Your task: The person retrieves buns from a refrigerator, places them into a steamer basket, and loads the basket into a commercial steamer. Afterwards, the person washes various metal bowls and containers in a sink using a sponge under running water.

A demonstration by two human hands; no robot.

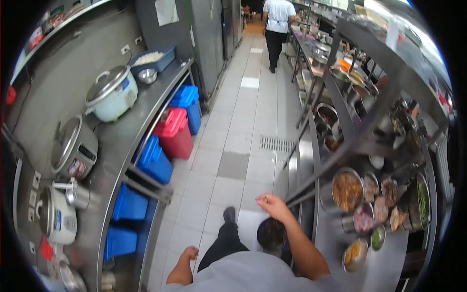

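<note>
My right hand [272, 205] is out in front of me at the right, above the tiled floor and beside the shelf's edge; its fingers look bent together, and whatever they may hold is too small to make out. Low at my left side hangs my left hand [190, 252], fingers curled in, with no object visible in it. Below my right forearm stands a dark round container [270, 232]. One of my feet, in a dark boot [229, 214], is forward on the floor.
Rice cookers [113, 95] line the steel counter [121, 146] on the left, above blue and red bins [172, 134]. Pots of food [348, 190] stand on the right-hand steel table [389, 243]. Another person [278, 24] is farther along the aisle. A drain grate [276, 143] lies in the floor.
</note>
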